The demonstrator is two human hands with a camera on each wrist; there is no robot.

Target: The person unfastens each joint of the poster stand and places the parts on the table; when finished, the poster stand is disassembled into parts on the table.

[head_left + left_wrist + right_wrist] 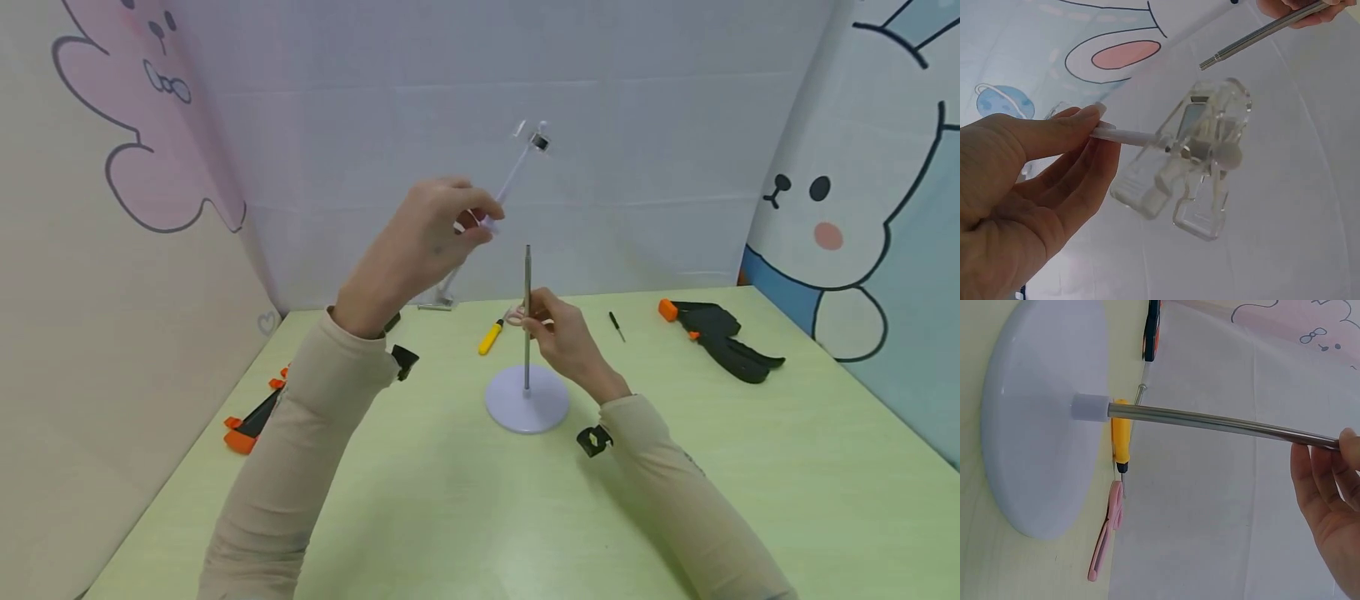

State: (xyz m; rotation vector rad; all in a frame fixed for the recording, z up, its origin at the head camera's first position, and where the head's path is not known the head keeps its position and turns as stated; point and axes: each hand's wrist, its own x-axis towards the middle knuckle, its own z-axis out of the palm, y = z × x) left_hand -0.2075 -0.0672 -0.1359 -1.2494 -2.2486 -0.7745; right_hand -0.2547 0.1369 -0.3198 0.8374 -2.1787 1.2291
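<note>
My left hand (431,246) is raised above the table and pinches a thin white rod (1132,136) between thumb and fingers. A clear plastic clip (1200,150) with a small metal piece sits on the rod's near end in the left wrist view. More clear plastic shows behind the fingers, partly hidden. Lower and to the right, my right hand (562,337) pinches a slim metal pole (1210,422) near its upper part. The pole stands upright in the collar of a round white base (528,417) on the table. The rod and the pole's free top are apart.
Behind the base lie a yellow-handled screwdriver (491,338) and pink scissors (1107,531). A small black screwdriver (617,326) is to their right. A black-and-orange clamp-like tool (723,337) lies at the right, another orange-and-black tool (243,437) at the left, partly behind my sleeve.
</note>
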